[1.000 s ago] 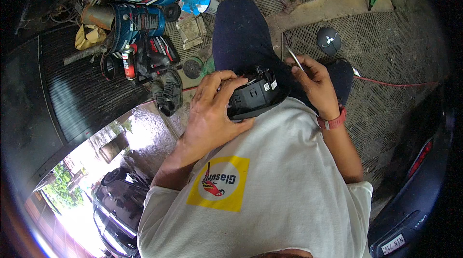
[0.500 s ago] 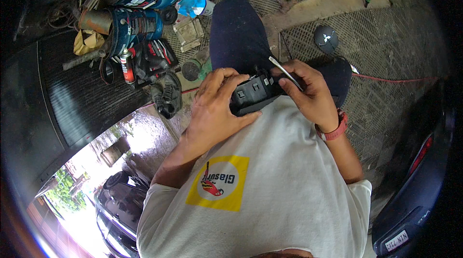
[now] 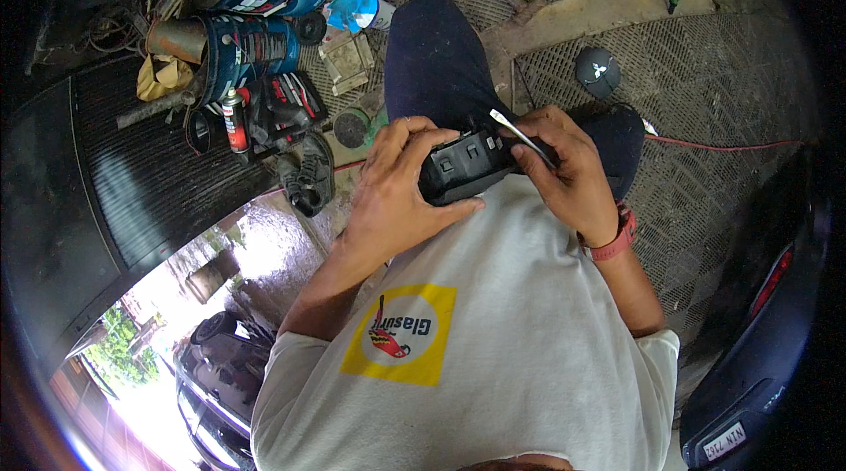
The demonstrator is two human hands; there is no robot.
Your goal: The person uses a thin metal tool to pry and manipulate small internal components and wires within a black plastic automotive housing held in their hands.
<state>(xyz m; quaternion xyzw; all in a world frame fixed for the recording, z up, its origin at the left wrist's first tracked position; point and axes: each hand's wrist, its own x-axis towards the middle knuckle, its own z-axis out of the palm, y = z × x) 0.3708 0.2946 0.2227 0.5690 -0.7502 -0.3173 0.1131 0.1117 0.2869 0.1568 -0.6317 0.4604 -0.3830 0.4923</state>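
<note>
A black plastic housing (image 3: 460,164) with small raised catches on its face rests at my lap, against the white shirt. My left hand (image 3: 392,173) is closed round its left end, the thumb along the near edge and the fingers over the far edge. At the housing's right end, my right hand (image 3: 571,173) grips a screwdriver (image 3: 511,127). Its bare metal shaft and flat tip point up and left, away from the housing. The fingers of the right hand also touch or lie close behind the housing's right end; contact there is partly hidden.
Blue buckets (image 3: 254,46), a red spray can (image 3: 234,121), a black tool case (image 3: 286,101) and dark shoes (image 3: 308,176) stand at the left. A dark cap (image 3: 597,72) lies on the patterned floor mat, a red hose (image 3: 714,147) crosses it, and a dark car bumper (image 3: 758,383) is at the right.
The black housing has tilted slightly in my hands. The screwdriver has shifted a little, and both hands keep their grip.
</note>
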